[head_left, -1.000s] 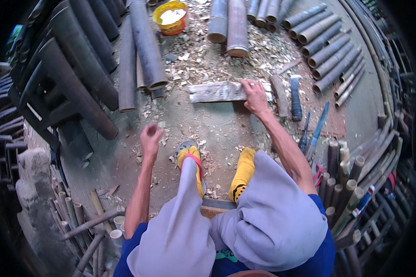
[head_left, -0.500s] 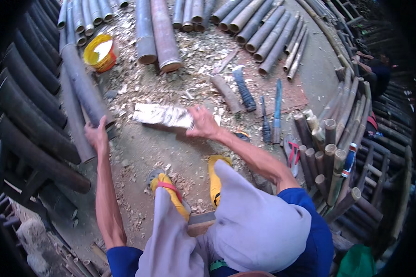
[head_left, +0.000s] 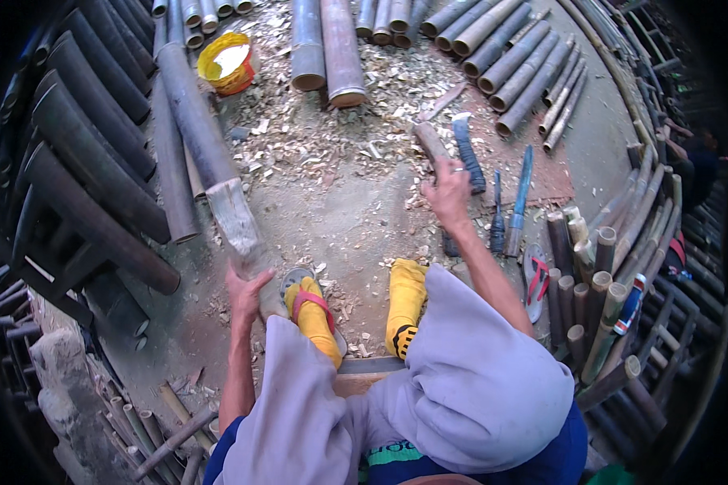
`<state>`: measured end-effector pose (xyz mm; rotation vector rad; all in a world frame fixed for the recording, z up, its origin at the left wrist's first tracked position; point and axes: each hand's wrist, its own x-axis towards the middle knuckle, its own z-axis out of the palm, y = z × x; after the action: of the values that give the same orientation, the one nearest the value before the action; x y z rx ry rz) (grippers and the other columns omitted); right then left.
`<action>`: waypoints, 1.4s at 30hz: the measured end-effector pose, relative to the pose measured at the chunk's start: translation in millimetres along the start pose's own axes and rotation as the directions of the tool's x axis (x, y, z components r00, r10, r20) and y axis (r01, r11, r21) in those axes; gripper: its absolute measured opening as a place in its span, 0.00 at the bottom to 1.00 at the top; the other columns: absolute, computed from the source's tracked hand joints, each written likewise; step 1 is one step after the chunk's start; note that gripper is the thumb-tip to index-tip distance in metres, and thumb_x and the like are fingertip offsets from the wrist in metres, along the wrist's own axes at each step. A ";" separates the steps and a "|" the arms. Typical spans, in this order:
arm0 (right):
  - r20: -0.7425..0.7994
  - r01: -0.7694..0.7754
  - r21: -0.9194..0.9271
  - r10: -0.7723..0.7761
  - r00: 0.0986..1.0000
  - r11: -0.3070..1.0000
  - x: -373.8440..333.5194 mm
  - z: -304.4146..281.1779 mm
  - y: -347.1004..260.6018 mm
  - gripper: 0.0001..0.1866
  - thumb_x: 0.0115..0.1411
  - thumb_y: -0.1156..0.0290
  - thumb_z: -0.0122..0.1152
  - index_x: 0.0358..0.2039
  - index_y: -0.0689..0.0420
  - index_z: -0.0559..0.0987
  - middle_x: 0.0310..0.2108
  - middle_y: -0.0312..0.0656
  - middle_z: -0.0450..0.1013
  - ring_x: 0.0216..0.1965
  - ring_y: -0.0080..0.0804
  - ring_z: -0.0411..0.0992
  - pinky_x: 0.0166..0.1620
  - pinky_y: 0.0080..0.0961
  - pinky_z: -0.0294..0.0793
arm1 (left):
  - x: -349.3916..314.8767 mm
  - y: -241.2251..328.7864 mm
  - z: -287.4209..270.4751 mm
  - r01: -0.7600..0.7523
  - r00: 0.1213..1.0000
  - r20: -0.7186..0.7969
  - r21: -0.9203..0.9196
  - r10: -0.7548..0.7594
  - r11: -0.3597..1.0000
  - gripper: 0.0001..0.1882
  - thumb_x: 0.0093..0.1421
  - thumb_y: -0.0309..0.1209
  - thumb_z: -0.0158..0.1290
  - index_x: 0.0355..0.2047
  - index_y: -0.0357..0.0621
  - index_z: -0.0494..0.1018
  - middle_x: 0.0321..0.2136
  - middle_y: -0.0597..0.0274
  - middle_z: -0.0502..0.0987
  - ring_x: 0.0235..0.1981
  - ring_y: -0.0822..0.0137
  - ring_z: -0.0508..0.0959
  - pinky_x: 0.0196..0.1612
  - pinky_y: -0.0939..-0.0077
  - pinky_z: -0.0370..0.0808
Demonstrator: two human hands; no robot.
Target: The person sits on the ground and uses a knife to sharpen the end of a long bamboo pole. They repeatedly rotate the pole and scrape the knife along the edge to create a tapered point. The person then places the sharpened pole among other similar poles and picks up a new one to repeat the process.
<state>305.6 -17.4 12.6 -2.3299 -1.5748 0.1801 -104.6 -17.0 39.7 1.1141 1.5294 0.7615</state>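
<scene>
On my feed, the fingers of the left hand (head_left: pixel 245 291) rest by the near part of a pale wooden block (head_left: pixel 236 217), thumb spread wide; I cannot tell whether they grip it. The fingers of the right hand (head_left: pixel 450 194) curl over the near end of a brown wooden piece (head_left: pixel 429 139); how firmly, I cannot tell. The block slants on the ground left of the feet, its far end meeting a grey bamboo pole (head_left: pixel 194 117). A black-wrapped tool (head_left: pixel 470 159) lies just right of the brown piece. Farther out I see wood chips (head_left: pixel 299 133) and a yellow bucket (head_left: pixel 205 58).
</scene>
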 end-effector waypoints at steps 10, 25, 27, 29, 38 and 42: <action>0.097 -0.183 0.488 0.155 0.983 0.854 18.6 25.1 13.3 0.29 0.51 0.65 0.56 0.55 0.60 0.67 0.37 0.55 0.75 0.33 0.46 0.76 0.36 0.39 0.76 | -101.0 -129.7 -109.9 0.351 0.908 -0.320 0.232 -0.269 0.907 0.32 0.32 0.23 0.67 0.42 0.34 0.72 0.37 0.55 0.76 0.39 0.60 0.76 0.45 0.66 0.72; 0.062 -0.264 0.578 0.281 0.958 0.773 201.4 100.1 -91.2 0.27 0.52 0.58 0.59 0.46 0.66 0.70 0.33 0.55 0.76 0.33 0.45 0.76 0.38 0.42 0.74 | -107.4 -93.8 -74.6 0.474 0.813 -0.418 0.066 -0.407 0.878 0.33 0.36 0.19 0.64 0.47 0.33 0.69 0.42 0.53 0.76 0.42 0.58 0.77 0.48 0.67 0.72; 0.086 -0.166 0.613 0.143 0.986 0.772 223.2 86.5 -103.6 0.29 0.52 0.54 0.62 0.45 0.65 0.71 0.34 0.54 0.76 0.33 0.44 0.76 0.37 0.40 0.74 | -115.6 -104.4 -84.6 0.498 0.810 -0.419 0.123 -0.410 0.859 0.32 0.38 0.19 0.62 0.48 0.33 0.68 0.42 0.52 0.76 0.42 0.58 0.77 0.48 0.67 0.71; 0.066 -0.074 0.688 0.039 0.997 0.722 216.8 70.0 -131.4 0.30 0.51 0.53 0.63 0.45 0.65 0.70 0.33 0.54 0.76 0.32 0.42 0.75 0.36 0.38 0.74 | -125.0 -115.9 -93.2 0.490 0.808 -0.454 0.167 -0.375 0.855 0.33 0.38 0.19 0.62 0.49 0.34 0.68 0.42 0.52 0.76 0.42 0.58 0.77 0.48 0.67 0.72; 0.226 -0.144 0.638 -0.005 0.974 0.756 168.9 111.5 -109.1 0.23 0.56 0.60 0.59 0.43 0.64 0.67 0.30 0.54 0.75 0.23 0.39 0.75 0.25 0.37 0.78 | -117.6 -162.7 -103.1 0.455 0.805 -0.459 0.074 -0.374 0.888 0.34 0.36 0.21 0.62 0.49 0.33 0.68 0.42 0.51 0.76 0.44 0.55 0.76 0.50 0.67 0.70; 0.131 -0.155 0.611 0.094 0.987 0.776 217.3 106.1 -117.5 0.18 0.57 0.64 0.59 0.41 0.64 0.70 0.33 0.52 0.75 0.31 0.36 0.76 0.33 0.35 0.77 | -116.0 -169.6 -102.7 0.481 0.784 -0.499 0.111 -0.370 0.870 0.34 0.38 0.22 0.62 0.49 0.32 0.68 0.43 0.51 0.76 0.44 0.56 0.76 0.50 0.67 0.70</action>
<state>255.8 243.0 -31.9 -1.9032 -1.1492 0.7350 -245.9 -178.1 -43.1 0.7141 2.2364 0.5567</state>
